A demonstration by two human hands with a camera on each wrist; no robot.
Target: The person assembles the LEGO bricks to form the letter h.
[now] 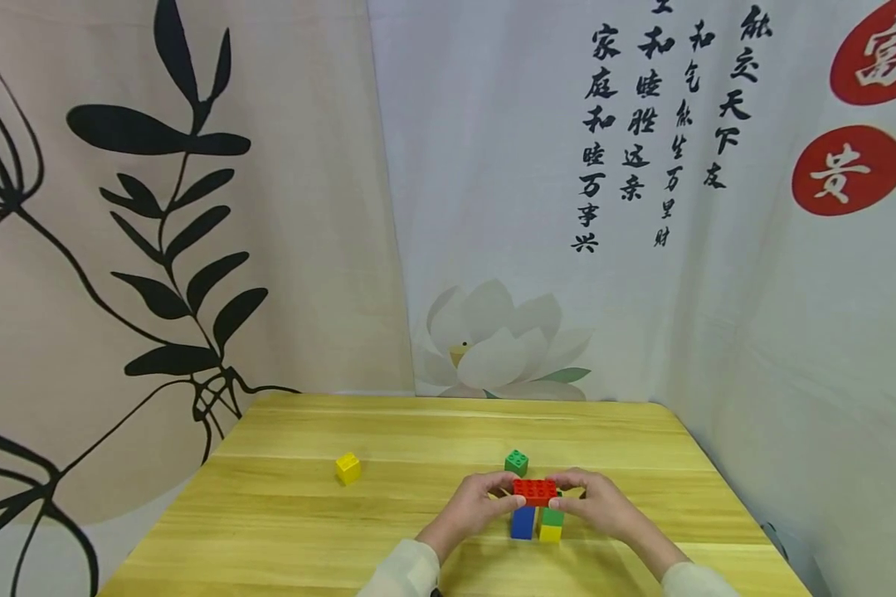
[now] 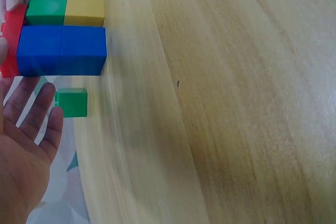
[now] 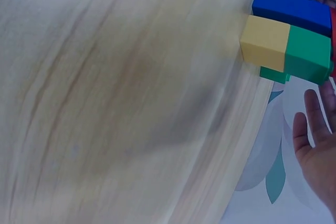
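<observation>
A red studded brick (image 1: pixel 535 491) lies level across the tops of two small stacks, seen end-on in the left wrist view. My left hand (image 1: pixel 478 502) pinches its left end between thumb and fingers, while my right hand (image 1: pixel 597 502) grips the right end. Under the left side stand two blue bricks (image 2: pixel 62 51), one upon the other. Beside them, under the right side, a green brick (image 2: pixel 47 10) sits on a yellow brick (image 2: pixel 85 10). The remaining fingers of both hands are spread in the wrist views.
Just behind the stacks is a separate green brick (image 1: pixel 517 462). Farther left on the wooden table (image 1: pixel 269 514) lies a single yellow brick (image 1: pixel 348 468). A printed curtain (image 1: pixel 493 207) hangs beyond the table's back edge.
</observation>
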